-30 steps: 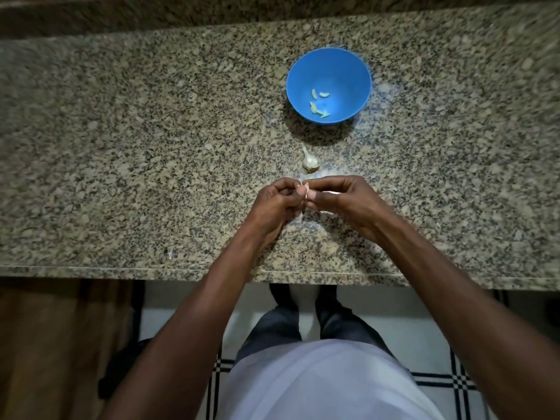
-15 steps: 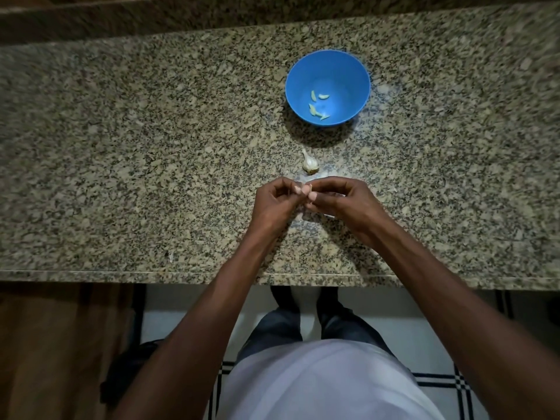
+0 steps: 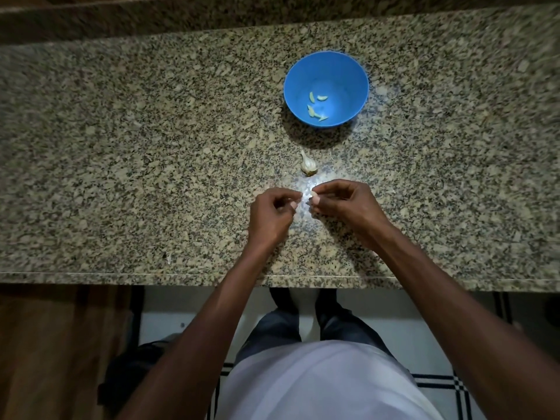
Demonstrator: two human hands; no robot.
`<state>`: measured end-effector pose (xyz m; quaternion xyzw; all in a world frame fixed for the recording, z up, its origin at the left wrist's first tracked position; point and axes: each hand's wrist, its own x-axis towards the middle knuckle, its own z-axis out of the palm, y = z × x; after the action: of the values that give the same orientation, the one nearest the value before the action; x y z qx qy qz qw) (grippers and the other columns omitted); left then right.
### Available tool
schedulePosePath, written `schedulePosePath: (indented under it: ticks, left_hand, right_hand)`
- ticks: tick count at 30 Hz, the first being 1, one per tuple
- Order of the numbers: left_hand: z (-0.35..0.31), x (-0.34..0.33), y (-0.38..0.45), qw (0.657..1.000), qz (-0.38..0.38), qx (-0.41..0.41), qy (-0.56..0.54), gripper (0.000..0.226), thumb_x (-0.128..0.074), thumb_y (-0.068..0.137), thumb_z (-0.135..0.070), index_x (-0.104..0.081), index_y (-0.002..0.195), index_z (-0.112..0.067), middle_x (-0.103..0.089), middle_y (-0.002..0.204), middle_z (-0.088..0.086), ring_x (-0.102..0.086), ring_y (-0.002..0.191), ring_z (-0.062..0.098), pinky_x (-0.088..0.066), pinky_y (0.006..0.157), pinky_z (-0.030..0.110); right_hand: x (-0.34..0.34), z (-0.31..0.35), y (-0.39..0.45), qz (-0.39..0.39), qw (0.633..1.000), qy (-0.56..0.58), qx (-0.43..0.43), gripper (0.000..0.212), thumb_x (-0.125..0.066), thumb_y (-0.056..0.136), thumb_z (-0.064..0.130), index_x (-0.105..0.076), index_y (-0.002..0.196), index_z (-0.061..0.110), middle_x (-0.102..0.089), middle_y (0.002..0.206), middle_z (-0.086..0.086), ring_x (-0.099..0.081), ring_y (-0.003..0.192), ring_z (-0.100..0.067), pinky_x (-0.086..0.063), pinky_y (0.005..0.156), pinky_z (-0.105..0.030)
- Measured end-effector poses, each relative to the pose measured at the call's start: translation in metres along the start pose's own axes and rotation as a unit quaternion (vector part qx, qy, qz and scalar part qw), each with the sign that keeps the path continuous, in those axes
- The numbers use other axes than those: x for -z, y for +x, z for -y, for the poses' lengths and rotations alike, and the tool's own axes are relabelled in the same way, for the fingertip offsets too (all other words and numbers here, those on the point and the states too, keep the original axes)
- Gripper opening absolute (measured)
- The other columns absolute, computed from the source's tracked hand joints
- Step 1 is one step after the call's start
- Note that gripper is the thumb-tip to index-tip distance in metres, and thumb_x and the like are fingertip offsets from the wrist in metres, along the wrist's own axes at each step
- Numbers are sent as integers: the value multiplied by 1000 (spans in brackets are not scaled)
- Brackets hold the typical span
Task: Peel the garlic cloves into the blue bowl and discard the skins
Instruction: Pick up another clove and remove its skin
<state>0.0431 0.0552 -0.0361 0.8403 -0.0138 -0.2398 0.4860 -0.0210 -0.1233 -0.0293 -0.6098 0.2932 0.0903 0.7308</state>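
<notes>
A small pale garlic clove (image 3: 314, 194) is pinched between the thumb and curled fingers of the right hand (image 3: 342, 207), above the speckled granite worktop (image 3: 121, 147). The left hand (image 3: 272, 215), just beside it, is curled with a thin whitish skin fragment (image 3: 300, 197) pinched at its fingertips; the two hands are slightly apart. A partly stripped white garlic bulb (image 3: 308, 165) lies on the worktop between the hands and the round blue plastic bowl (image 3: 326, 65). Four peeled pale-green cloves (image 3: 315, 107) are seen inside the bowl.
</notes>
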Motion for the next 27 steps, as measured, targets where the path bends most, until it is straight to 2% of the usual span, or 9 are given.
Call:
schedulePosePath:
  ticks: [3, 6, 9, 13, 16, 21, 24, 27]
  left_hand:
    - [-6, 1, -6, 999, -7, -40, 20, 28, -73, 93, -7, -76, 118, -19, -71, 124, -6, -67, 108, 8, -59, 95, 31]
    - [-10, 2, -8, 999, -40, -31, 12, 16, -76, 93, -19, -78, 108, -15, -78, 103, -3, -73, 92, 8, -62, 84, 30]
    - [-9, 4, -8, 998, -52, -33, -2, 19, -74, 95, -31, -77, 103, -14, -77, 85, -2, -75, 76, 9, -64, 72, 30]
    - [-6, 9, -8, 997, 40, -59, -27, 18, -77, 93, -23, -77, 108, -14, -77, 100, -5, -72, 88, 3, -56, 74, 15]
    - [-7, 9, -8, 994, 77, -62, -50, 22, -82, 87, -15, -78, 108, -11, -79, 101, -3, -75, 94, 10, -62, 82, 28]
    - [-7, 6, -9, 996, 33, -66, -54, 14, -83, 87, -17, -80, 101, -13, -80, 92, -1, -77, 84, 17, -64, 77, 50]
    - [-9, 5, -9, 996, 14, -66, -49, 14, -83, 87, -20, -81, 100, -14, -80, 90, -1, -77, 82, 16, -65, 77, 48]
    - [-10, 5, -9, 997, 15, -70, -35, 15, -82, 88, -21, -80, 100, -12, -80, 89, -1, -77, 81, 15, -66, 75, 43]
  right_hand:
    - [0, -2, -1, -2, 999, -35, 8, 23, -81, 88, 5, -78, 111, 8, -79, 104, -10, -77, 97, -27, -64, 89, -40]
    - [-2, -3, -4, -10, 999, -50, 15, 26, -81, 87, 3, -79, 112, 11, -80, 105, -4, -77, 100, -21, -62, 94, -41]
    - [-5, -1, -8, -26, 998, -41, 30, 31, -80, 85, -2, -77, 115, 8, -80, 103, -4, -77, 97, -17, -63, 92, -38]
    - [-6, 1, -10, -35, 997, -48, 44, 35, -84, 82, 1, -75, 115, 9, -80, 101, -4, -78, 96, -19, -64, 90, -40]
    - [-5, 2, -10, -37, 995, -70, 52, 36, -85, 82, 4, -75, 116, 12, -80, 101, -3, -78, 95, -18, -64, 89, -41]
    - [-5, 4, -14, -33, 997, -28, 68, 33, -86, 83, 7, -76, 114, 7, -80, 101, -7, -78, 93, -19, -62, 81, -27]
    - [-5, 0, -16, -21, 998, -11, 60, 23, -83, 87, 12, -79, 107, 3, -80, 99, -9, -78, 95, -20, -59, 81, -24]
    - [-6, -2, -15, -30, 995, -53, 81, 19, -83, 88, 16, -80, 103, 5, -81, 95, -8, -78, 92, -21, -62, 84, -32]
